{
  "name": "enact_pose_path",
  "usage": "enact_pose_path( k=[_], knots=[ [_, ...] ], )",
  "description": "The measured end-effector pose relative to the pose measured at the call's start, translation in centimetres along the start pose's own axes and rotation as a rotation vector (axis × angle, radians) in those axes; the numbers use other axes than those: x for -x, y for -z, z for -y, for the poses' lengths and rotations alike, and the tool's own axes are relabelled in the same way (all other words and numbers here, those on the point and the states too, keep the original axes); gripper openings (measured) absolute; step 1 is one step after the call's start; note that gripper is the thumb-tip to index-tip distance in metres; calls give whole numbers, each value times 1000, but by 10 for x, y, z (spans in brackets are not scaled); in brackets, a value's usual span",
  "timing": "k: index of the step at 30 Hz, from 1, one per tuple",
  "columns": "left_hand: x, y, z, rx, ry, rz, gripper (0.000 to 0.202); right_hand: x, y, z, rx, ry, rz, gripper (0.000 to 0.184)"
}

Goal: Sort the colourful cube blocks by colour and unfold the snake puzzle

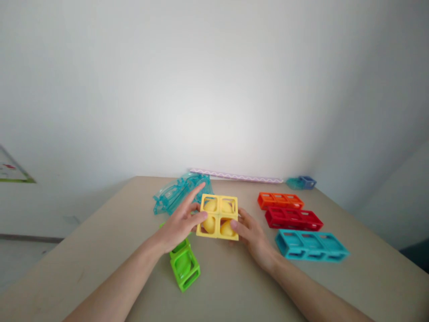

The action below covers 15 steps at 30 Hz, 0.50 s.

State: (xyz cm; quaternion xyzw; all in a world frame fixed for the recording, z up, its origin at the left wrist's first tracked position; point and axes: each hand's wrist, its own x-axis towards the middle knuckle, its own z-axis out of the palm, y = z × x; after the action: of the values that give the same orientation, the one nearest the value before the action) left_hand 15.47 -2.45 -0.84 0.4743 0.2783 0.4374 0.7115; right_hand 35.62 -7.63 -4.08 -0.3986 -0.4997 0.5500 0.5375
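Between my two hands, above the table, is a yellow block of open-framed cubes (220, 216) in a two-by-two square, with rounded yellow shapes inside the frames. My left hand (182, 222) grips its left side, thumb on the front and index finger stretched upward. On the right side my right hand (250, 232) holds it, thumb pressed on the lower right cube. A green framed block piece (185, 264) lies on the table under my left wrist, partly covered by that hand. The fingers behind the yellow block are mostly hidden.
Clear teal plastic track-like pieces (181, 190) lie behind my left hand. To the right are orange (280, 201), red (293, 219) and turquoise (311, 245) three-cube blocks. A patterned lilac strip (236, 175) runs along the wall, with a blue cube (307, 182) at the back right corner.
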Motion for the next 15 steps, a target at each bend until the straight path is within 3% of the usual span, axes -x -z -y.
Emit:
enact_pose_path(
  k=[2,5,15],
  knots=[
    [-1,1,0,-117,7,77,62,0,-1,0,44,-34,93,52],
    [-2,2,1,-210,-27,149,47,-1,-2,0,90,-16,95,44],
    [-3,3,3,-232,-29,143,47,-2,-1,1,34,27,58,55]
  ],
)
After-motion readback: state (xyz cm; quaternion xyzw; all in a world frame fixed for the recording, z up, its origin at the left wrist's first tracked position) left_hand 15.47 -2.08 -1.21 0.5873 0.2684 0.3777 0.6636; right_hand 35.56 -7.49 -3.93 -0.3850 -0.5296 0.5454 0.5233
